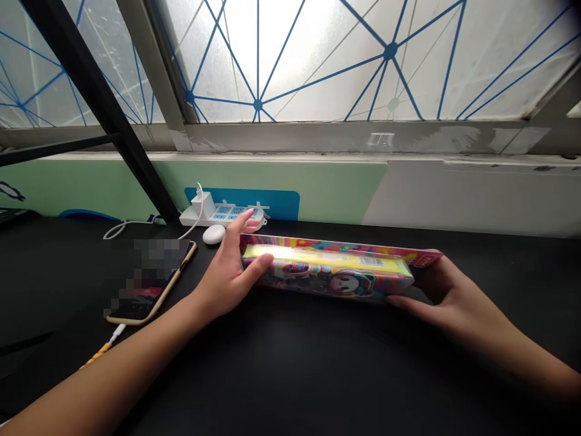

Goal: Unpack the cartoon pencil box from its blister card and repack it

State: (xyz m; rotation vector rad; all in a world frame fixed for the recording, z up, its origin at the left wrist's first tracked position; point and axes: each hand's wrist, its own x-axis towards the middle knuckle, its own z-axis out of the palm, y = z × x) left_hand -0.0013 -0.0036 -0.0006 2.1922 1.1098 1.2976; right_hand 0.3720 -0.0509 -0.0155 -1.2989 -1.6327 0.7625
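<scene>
A long, brightly printed package [327, 275] with a yellow top strip, a barcode and cartoon faces is held crosswise just above the black table. My left hand [236, 266] grips its left end, with the thumb on the near upper edge and some fingers stretched out behind. At the right end, my right hand [440, 290] has its thumb along the lower front edge and its fingers behind the backing card. Those right fingers are mostly hidden. What the package contains cannot be seen.
A phone [145, 297] with a cable plugged in lies at the left on the black table [327, 369]. Behind my left hand are a white rounded case [213, 234] and a power strip [227, 213] with a charger [203, 204]. A slanted black post [104, 109] stands back left, before the window.
</scene>
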